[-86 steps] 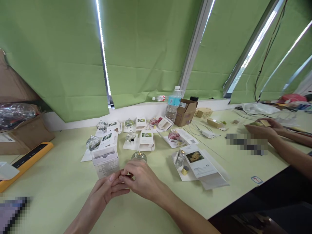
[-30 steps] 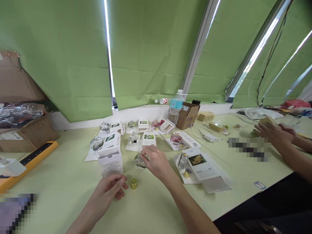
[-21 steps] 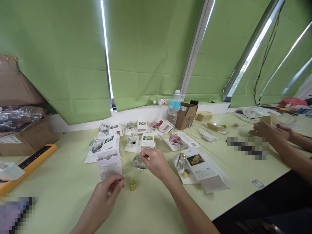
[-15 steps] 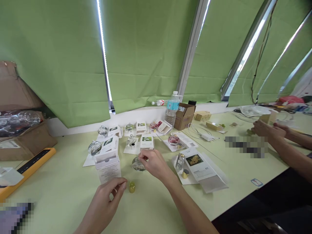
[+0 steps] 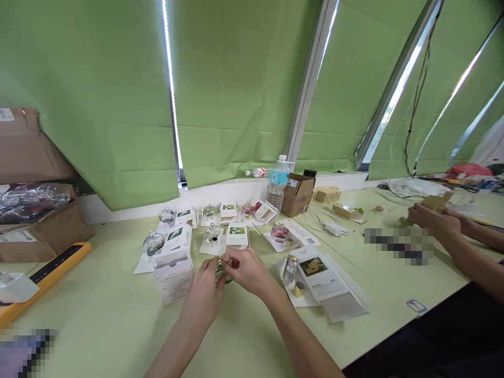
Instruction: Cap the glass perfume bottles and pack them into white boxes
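A small clear glass bottle [image 5: 222, 274] stands on the table between my two hands, mostly covered by fingers. My left hand [image 5: 205, 286] curls around its left side, closed, with the fingertips near the bottle's top. From the right, my right hand [image 5: 247, 269] pinches thumb and fingers together at the bottle's top. Whatever lies in that pinch is too small to make out. Just left of my left hand is a white printed box [image 5: 173, 281], upright. The small gold cap seen earlier is out of sight.
Glass bottles, such as a pink one [image 5: 280, 232], sit on white cards beside boxes [image 5: 237, 234]. A gold cap [image 5: 298, 288] lies near a printed carton [image 5: 321, 273]. Farther back are a water bottle [image 5: 277, 184] and cardboard box [image 5: 298, 195]. A co-worker's hands [image 5: 435, 218] are at right.
My left hand has moved up and right to the glass bottle, meeting my right hand there. The gold cap that stood beside my left hand no longer shows.
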A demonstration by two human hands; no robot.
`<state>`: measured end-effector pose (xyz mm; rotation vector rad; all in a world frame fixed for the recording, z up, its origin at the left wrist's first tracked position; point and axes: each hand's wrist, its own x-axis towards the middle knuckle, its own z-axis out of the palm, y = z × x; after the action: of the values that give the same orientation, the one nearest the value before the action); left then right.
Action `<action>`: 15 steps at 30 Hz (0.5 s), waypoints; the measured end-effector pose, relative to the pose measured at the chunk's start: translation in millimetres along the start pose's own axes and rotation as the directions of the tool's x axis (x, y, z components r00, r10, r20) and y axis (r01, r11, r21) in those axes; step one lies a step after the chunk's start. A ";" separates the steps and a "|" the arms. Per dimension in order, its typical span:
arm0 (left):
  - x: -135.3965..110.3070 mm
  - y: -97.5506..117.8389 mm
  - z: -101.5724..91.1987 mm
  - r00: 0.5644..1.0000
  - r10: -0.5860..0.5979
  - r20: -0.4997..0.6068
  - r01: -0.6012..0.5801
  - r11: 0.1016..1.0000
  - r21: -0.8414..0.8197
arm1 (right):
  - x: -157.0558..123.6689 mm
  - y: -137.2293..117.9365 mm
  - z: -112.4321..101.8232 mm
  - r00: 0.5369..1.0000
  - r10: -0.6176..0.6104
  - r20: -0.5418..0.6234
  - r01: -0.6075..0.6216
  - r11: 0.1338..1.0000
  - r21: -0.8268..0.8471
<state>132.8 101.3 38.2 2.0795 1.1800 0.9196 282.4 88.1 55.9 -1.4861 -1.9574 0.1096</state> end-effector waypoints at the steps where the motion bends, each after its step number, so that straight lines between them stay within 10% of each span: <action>1: 2.4 -0.7 0.8 1.000 0.000 0.006 0.000 1.000 0.000 | 0.0 0.1 -0.3 1.000 0.000 0.004 0.000 1.000 0.004; 15: 3.4 -12.7 -2.8 0.998 0.002 0.057 -0.004 0.999 0.049 | -3.4 -6.5 -2.2 0.998 0.060 0.025 -0.059 0.998 -0.031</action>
<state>125.7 110.3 31.3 2.1326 1.1814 0.8350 278.7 82.2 59.0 -1.5698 -1.9434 0.1261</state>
